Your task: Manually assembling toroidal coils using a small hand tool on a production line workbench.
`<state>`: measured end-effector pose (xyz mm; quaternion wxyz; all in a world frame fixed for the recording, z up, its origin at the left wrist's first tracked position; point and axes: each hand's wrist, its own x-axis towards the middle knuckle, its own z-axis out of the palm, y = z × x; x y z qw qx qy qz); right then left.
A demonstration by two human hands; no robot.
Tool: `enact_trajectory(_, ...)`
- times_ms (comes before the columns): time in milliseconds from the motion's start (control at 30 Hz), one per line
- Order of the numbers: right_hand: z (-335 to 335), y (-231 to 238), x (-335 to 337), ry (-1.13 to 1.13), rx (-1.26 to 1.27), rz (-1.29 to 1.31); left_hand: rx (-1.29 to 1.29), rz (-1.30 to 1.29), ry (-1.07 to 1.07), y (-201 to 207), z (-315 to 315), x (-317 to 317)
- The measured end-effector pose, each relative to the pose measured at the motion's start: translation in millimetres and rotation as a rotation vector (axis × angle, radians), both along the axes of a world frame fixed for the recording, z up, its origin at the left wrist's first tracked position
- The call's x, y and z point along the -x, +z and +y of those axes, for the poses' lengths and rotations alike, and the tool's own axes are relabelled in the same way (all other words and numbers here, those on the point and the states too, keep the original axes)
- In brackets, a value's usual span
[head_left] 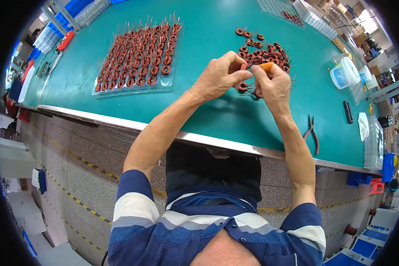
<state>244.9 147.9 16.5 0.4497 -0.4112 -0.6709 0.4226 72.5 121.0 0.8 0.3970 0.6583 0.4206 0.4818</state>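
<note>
My left hand [219,77] is closed in a pinch on a small copper-wound ring coil, mostly hidden by the fingers. Close against it, my right hand [275,88] is closed too, with a small orange piece [266,66] at its fingertips; whether that is a tool or a finger cover I cannot make out. Behind and under the hands lies a loose heap of copper ring coils [264,55] with wire ends sticking out. To the left, a clear plastic tray [166,82] holds rows of similar coils [142,57], their leads pointing up.
Red-handled pliers [312,133] lie on the green table [208,119] at the right. Beyond them are a black tool-like object [347,112], a white tub [345,73] and a white cloth [363,126]. Clear trays [314,20] stand at the back right. A red device [65,41] lies far left.
</note>
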Motion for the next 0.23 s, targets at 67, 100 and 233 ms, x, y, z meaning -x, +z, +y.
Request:
enact_trajectory(67, 4.4, 6.4, -4.6, 0.049, 0.113, 0.132, 0.049, -0.35, -0.132, 1.9, 0.0, -3.4)
enact_trajectory(100, 5.5, 6.2, -5.0, 0.048, 0.11, 0.133, 0.046, -0.349, -0.134, 1.8, -1.5, -4.5)
enact_trajectory(233, 7.1, 6.4, -5.2, 0.149, 0.247, 0.286, 0.143, -0.638, -0.238, -9.9, 2.1, -4.2)
